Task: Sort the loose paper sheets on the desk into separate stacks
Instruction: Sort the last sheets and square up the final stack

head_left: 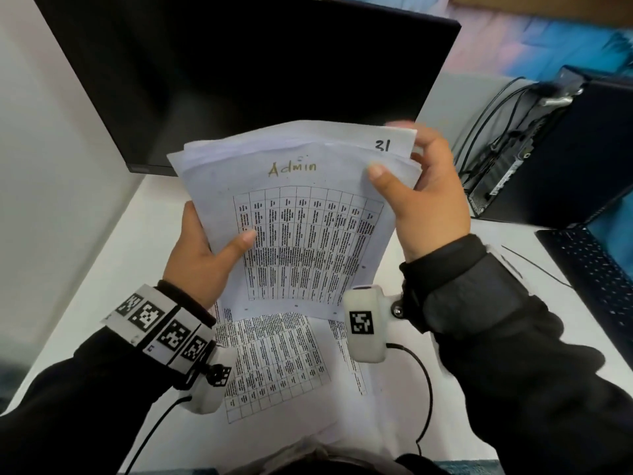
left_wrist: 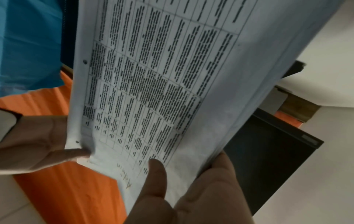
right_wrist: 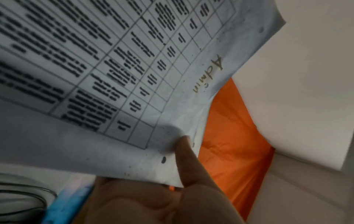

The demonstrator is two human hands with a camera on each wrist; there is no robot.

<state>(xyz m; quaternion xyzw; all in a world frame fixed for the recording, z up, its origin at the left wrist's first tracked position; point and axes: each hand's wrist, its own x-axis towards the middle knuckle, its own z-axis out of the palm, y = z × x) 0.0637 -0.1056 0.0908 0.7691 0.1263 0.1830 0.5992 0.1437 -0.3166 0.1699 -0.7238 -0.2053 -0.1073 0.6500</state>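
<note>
Head view: both hands hold a bundle of sheets (head_left: 301, 217) up over the table (head_left: 113, 269), left hand (head_left: 205, 258) pinching the left edge, right hand (head_left: 421, 193) gripping the top right corner; more sheets (head_left: 281, 358) lie flat underneath, partly hidden by the wrists. Left wrist view: thumb on the "Admin" page, print too blurry to read. Right wrist view: only the thumb shows, fingers hidden behind the paper.

The printed table text (head_left: 301, 241) on the held sheet is too blurred to read; behind it, the left hand (head_left: 202, 255)'s fingers are hidden; the sheets (head_left: 284, 358) below both wrists are partly covered.
</note>
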